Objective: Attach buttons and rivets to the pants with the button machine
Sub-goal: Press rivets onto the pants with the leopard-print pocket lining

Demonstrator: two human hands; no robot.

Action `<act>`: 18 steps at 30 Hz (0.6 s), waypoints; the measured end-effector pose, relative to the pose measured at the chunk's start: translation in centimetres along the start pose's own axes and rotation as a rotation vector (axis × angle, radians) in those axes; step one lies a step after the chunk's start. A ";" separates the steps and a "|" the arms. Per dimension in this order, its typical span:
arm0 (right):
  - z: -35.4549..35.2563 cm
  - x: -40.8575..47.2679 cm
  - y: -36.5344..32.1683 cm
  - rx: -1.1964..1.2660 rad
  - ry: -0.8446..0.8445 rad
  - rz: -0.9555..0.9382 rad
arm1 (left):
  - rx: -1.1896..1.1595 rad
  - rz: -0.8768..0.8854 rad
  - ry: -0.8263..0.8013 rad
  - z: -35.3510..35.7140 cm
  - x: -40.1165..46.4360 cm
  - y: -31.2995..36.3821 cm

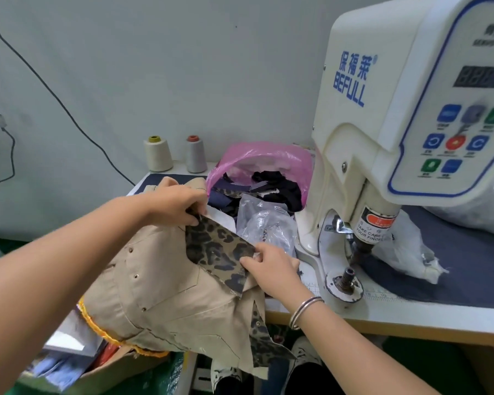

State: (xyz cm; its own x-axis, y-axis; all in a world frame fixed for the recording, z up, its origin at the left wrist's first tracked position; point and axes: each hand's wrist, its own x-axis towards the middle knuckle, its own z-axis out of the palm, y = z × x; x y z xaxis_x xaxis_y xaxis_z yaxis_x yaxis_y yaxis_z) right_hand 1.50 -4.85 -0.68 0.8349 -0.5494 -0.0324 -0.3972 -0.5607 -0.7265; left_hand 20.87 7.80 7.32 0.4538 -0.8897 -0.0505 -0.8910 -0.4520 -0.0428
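While both hands pinch it, leopard-print fabric [217, 252] lies flat.

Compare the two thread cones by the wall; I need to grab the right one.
The left cone is cream with a yellow-green core top; the right cone is grey with an orange-red core top. The left one looks slightly wider. Both stand upright, side by side, apart.

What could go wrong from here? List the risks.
1. Both hands, left and right, pinch the leopard flap; feeding it to the die brings fingers near the punch.
2. The pants overhang the table edge and might slide off.
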 end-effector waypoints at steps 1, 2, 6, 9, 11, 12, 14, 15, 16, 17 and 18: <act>-0.4 -0.1 -0.2 -0.034 -0.013 0.002 | -0.021 -0.001 -0.009 -0.5 -0.2 0.0; -0.8 -0.1 -0.4 -0.055 -0.011 -0.001 | 0.012 0.001 -0.022 -1.0 -0.4 0.0; -2.6 -2.9 -0.6 0.027 -0.047 -0.091 | 0.310 -0.016 -0.198 -4.0 -1.5 0.6; -4.2 -6.3 0.3 0.324 -0.089 -0.192 | -0.202 -0.023 -0.274 -6.4 -3.1 2.0; -6.1 -7.8 1.6 0.617 -0.132 -0.189 | -0.632 0.047 -0.298 -7.1 -4.0 3.9; -7.1 -8.3 2.6 0.721 -0.162 -0.162 | -0.753 0.095 -0.300 -7.0 -4.2 4.8; -8.9 -9.1 4.7 0.803 -0.204 -0.070 | -0.912 0.174 -0.317 -5.6 -4.3 7.1; -9.6 -9.2 6.0 0.796 -0.216 -0.024 | -0.969 0.190 -0.321 -4.4 -4.1 8.3; -10.3 -9.4 7.2 0.762 -0.216 0.022 | -1.022 0.194 -0.326 -3.1 -3.9 9.4; -10.8 -9.5 8.4 0.716 -0.215 0.067 | -1.068 0.198 -0.329 -1.6 -3.6 10.4; -11.3 -9.5 9.5 0.669 -0.217 0.107 | -1.100 0.199 -0.334 -0.1 -3.3 11.4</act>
State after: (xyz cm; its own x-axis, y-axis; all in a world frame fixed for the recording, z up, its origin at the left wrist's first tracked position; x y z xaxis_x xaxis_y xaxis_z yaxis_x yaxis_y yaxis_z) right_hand -14.57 -11.97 0.47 0.8890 -0.4056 -0.2126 -0.2204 0.0279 -0.9750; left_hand 9.25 5.56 7.10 0.1402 -0.9640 -0.2260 -0.4052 -0.2641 0.8752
